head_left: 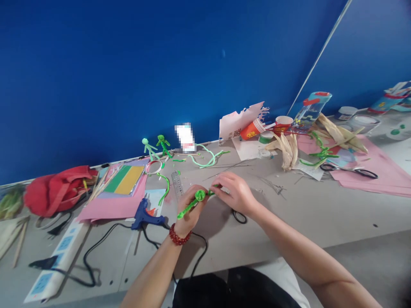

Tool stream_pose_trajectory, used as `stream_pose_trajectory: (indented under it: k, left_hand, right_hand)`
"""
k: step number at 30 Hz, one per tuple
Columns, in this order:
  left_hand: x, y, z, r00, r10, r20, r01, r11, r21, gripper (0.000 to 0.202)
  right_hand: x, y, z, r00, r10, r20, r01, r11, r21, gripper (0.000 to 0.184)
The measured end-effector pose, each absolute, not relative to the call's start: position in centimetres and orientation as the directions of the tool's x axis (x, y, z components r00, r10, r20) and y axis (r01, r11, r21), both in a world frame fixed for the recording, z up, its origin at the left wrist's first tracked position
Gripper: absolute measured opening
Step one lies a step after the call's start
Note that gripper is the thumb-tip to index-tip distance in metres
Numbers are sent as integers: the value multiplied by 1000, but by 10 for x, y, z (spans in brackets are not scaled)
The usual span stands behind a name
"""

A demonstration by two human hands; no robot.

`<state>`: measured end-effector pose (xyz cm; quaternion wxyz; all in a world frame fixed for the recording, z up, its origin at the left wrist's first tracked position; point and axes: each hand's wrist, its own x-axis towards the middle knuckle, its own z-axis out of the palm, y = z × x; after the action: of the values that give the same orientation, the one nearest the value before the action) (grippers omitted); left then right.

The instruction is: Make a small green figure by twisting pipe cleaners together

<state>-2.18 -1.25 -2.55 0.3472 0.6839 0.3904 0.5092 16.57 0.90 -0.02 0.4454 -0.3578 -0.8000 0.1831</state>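
Note:
A bright green pipe-cleaner figure (199, 196) with a coiled round head lies across my left hand (189, 209), whose fingers are closed round it. One limb sticks out toward my wrist, past a red bead bracelet (180, 236). At the figure's other side my right hand (233, 192) pinches a short green end. Under that wrist, on the table, shows a black scissor handle (239, 216); the blades are hidden. Two finished-looking figures, one pale green (149, 147) and one darker green (163, 144), stand against the wall beside a phone-like bright screen (186, 137).
To the left lie a blue glue gun (146, 215) with its black cord, pink paper (112, 208), a red bag (58, 190) and a white power strip (59, 261). Rightward are corn husks (285, 149), paper cups (252, 129), a bottle (313, 111) and black scissors (349, 169).

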Motion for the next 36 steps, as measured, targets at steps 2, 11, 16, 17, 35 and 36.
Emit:
stream_pose_trajectory:
  k: [2, 11, 16, 17, 35, 36]
  left_hand:
    - [-22, -12, -27, 206, 900, 384, 132, -414, 901, 3]
    - [-19, -14, -38, 112, 954, 277, -197, -252, 947, 5]
    - [-19, -12, -38, -29, 908, 417, -113, -418, 901, 3]
    - [-20, -11, -37, -42, 893, 449, -59, -450, 891, 2]
    - [-17, -14, -30, -6, 880, 474, 86, -472, 877, 5]
    - [-17, -15, -33, 7, 889, 459, 56, -458, 887, 6]
  right_hand:
    - [169, 13, -3, -328, 824, 462, 321, 558, -765, 19]
    - [160, 18, -22, -480, 874, -81, -140, -167, -976, 37]
    - [147, 8, -26, -519, 848, -106, -112, -191, -975, 41]
    - [145, 6, -26, -525, 844, -110, -94, -186, -978, 43]
    - [144, -10, -16, -422, 696, 582, 601, 695, -395, 16]
    - [145, -11, -15, -409, 681, 607, 632, 692, -350, 15]
